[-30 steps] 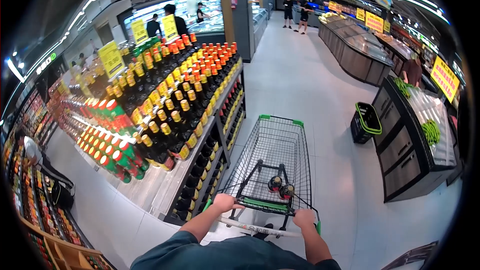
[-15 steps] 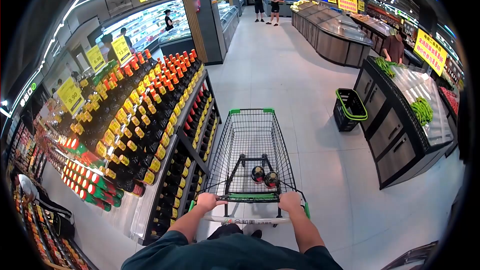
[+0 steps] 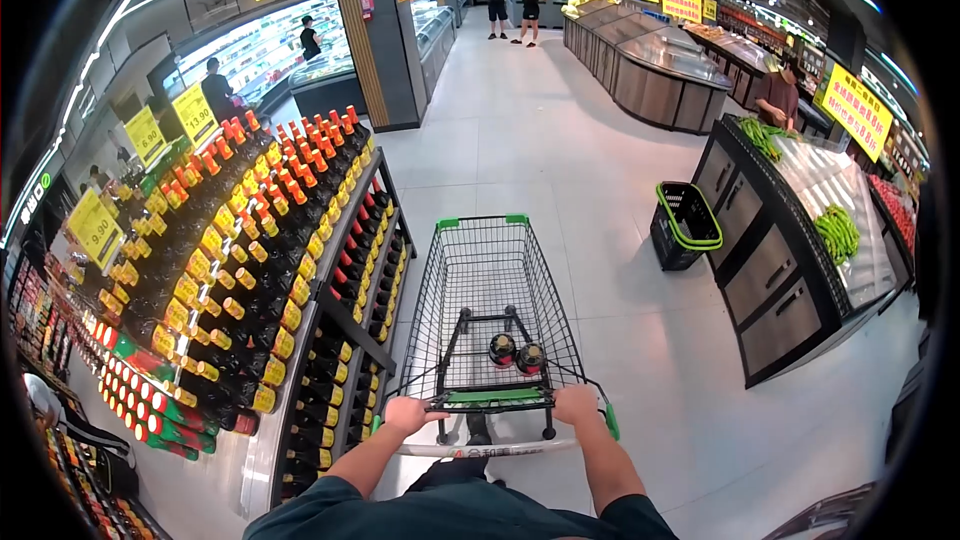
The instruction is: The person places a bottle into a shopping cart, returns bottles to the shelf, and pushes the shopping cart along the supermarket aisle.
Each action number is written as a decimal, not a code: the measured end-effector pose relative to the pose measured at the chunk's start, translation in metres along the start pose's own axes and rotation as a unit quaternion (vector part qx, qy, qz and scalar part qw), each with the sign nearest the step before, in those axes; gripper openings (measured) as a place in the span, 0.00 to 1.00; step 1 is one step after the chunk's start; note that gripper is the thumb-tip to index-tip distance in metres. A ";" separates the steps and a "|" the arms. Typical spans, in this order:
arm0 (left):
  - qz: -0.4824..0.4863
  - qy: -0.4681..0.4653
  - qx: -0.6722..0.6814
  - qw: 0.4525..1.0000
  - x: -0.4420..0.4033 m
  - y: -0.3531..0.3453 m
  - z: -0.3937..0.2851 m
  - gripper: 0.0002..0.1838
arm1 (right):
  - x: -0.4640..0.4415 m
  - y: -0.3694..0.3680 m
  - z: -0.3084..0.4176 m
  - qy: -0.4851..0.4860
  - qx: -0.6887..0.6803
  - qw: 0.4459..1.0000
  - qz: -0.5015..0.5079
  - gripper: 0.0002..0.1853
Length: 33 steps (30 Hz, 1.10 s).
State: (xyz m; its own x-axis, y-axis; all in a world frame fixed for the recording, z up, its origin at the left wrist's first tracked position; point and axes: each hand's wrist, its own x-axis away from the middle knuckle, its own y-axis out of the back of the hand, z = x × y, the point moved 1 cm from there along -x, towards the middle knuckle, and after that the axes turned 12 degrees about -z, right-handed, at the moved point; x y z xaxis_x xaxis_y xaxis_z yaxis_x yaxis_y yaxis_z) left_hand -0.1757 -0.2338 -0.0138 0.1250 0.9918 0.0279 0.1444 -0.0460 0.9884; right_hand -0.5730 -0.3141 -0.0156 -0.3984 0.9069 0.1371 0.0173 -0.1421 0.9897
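Observation:
A wire shopping cart (image 3: 495,396) with green corners stands in front of me. My left hand (image 3: 407,414) is closed on the left side of its handle frame, the thumb lying toward the middle. On the right side, my right hand (image 3: 575,404) is wrapped round the same frame. Two dark bottles with reddish labels, one on the left (image 3: 502,348) and one on the right (image 3: 530,356), sit side by side near the cart's rear end. What they contain cannot be made out.
Rows of dark bottles (image 3: 240,310) fill a display shelf close on the left. A black basket (image 3: 684,227) with green handles stands on the floor at right, beside a produce counter (image 3: 765,280). Two people (image 3: 512,10) stand far down the aisle; a pillar (image 3: 385,40) rises ahead left.
The cart and I have moved slightly forward; the bottle display has shifted left and nearer, and the basket appears a little further left. Both hands keep their hold.

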 end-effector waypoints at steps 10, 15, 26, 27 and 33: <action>-0.015 0.003 0.015 1.000 -0.096 -0.006 0.016 0.42 | -0.085 0.027 -0.032 -0.033 -0.007 0.999 0.020 0.13; -0.039 -0.005 0.021 0.999 -0.146 -0.004 0.027 0.38 | -0.132 0.037 -0.043 -0.051 -0.009 0.998 0.048 0.12; -0.015 -0.020 0.048 0.999 -0.258 -0.006 0.059 0.42 | -0.233 0.029 -0.075 -0.054 0.000 0.998 -0.034 0.09; -0.013 -0.021 0.047 0.999 -0.268 -0.004 0.063 0.42 | -0.242 0.031 -0.076 -0.057 0.003 0.998 -0.032 0.09; -0.010 -0.019 0.047 0.999 -0.325 -0.001 0.079 0.41 | -0.300 0.038 -0.089 -0.072 0.023 0.997 0.022 0.12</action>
State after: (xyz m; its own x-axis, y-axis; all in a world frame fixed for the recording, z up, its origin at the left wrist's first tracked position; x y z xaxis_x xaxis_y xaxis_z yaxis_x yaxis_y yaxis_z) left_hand -0.1389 -0.5657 -0.0355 0.1573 0.9876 0.0009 0.2380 -0.0388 0.9705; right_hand -0.5340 -0.6268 -0.0229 -0.2605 0.9481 0.1823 0.0756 -0.1682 0.9829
